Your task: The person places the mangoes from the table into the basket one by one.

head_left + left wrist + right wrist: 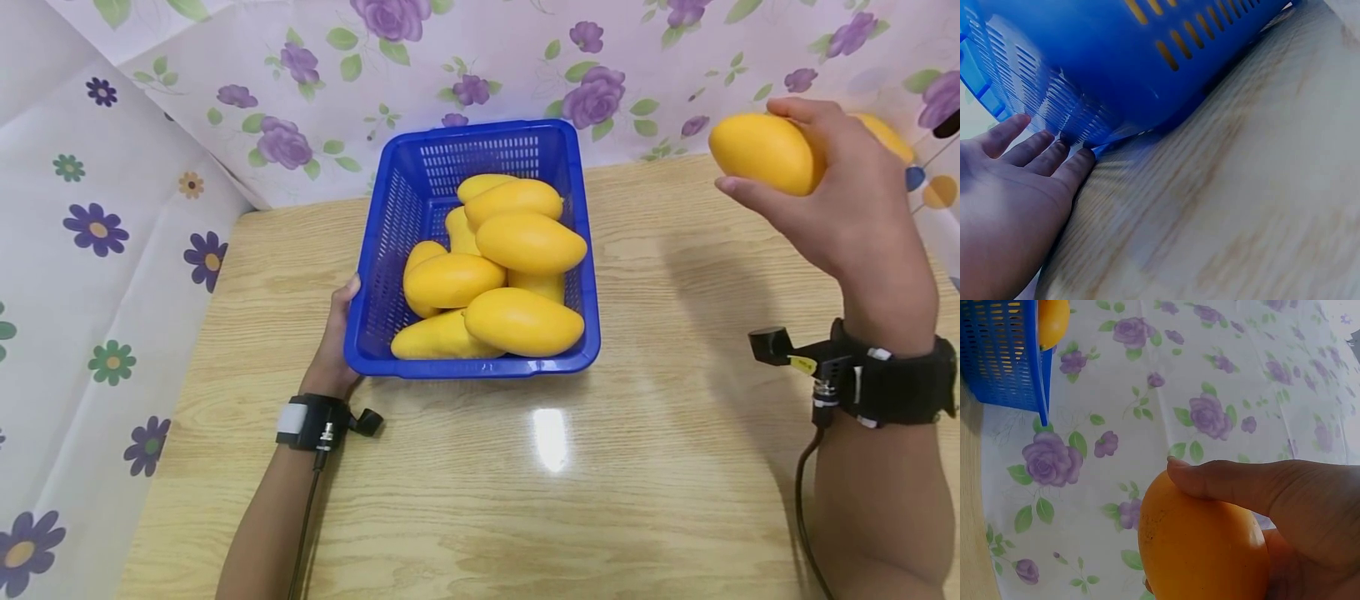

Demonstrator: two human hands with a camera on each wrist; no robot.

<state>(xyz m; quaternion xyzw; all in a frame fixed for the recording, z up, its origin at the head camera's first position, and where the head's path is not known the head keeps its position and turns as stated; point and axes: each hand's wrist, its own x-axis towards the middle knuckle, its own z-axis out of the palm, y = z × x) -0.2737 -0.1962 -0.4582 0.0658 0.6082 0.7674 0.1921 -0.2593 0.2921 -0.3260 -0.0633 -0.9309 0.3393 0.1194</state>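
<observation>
A blue plastic basket [465,368] with slotted walls stands on the table, heaped with several yellow mangoes [525,321]. At its left side is my left hand [330,350]; in the left wrist view the hand's fairly straight fingers [1041,150] touch the slotted wall. Off to the right, my right hand [847,183] holds one yellow mango [765,154] above the table, apart from the basket. The right wrist view shows the thumb [1222,481] across this mango, which has small dark specks; most other fingers are hidden behind it.
Another yellow thing [885,137], partly hidden, shows behind the right hand. The wood-grain table [465,500] meets a flowered sheet [315,108] at the back and another flowered sheet [97,300] on the left. Each wrist carries a strapped camera with a cable.
</observation>
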